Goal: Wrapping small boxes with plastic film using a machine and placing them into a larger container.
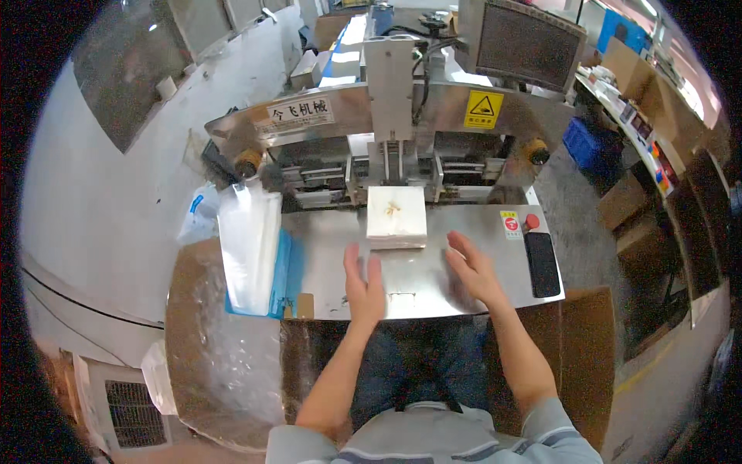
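2 open hands at a steel machine table

A white stack of tissues lies on the steel table, just beyond the spread, empty fingers of the left hand and right hand. Clear bags lie in a pile to the left.

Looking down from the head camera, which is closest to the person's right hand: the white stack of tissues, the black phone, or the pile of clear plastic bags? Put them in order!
From the right hand:
1. White stack of tissues, just ahead and to its left, close to the fingertips.
2. Black phone, off to its right on the metal table.
3. Pile of clear plastic bags, far over on the left side.
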`<move>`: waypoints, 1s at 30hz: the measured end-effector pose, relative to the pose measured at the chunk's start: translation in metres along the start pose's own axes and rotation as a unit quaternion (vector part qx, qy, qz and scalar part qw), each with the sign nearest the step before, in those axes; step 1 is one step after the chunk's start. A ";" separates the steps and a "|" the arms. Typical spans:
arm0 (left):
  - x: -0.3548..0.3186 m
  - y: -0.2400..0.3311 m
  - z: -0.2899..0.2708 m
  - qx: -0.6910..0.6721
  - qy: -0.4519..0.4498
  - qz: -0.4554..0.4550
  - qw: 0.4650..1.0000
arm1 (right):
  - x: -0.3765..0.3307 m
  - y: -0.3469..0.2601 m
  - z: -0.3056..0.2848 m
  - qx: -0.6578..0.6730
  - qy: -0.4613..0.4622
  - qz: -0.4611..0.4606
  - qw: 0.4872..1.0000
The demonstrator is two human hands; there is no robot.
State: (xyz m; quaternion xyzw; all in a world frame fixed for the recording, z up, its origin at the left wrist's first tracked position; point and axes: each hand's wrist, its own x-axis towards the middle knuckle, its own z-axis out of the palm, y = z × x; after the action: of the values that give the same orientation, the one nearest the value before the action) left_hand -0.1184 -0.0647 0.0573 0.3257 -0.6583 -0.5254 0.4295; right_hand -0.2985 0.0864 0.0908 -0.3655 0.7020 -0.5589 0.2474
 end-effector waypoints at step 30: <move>0.159 -0.047 0.026 -0.334 -0.088 -0.299 0.889 | -0.053 -0.018 -0.046 0.236 -0.019 0.092 0.967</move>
State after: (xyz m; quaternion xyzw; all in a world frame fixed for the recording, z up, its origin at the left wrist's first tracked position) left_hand -0.2097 -0.2052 0.0446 0.2970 -0.3499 -0.8445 0.2760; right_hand -0.2966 0.1537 0.1168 -0.2414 0.5758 -0.6764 0.3906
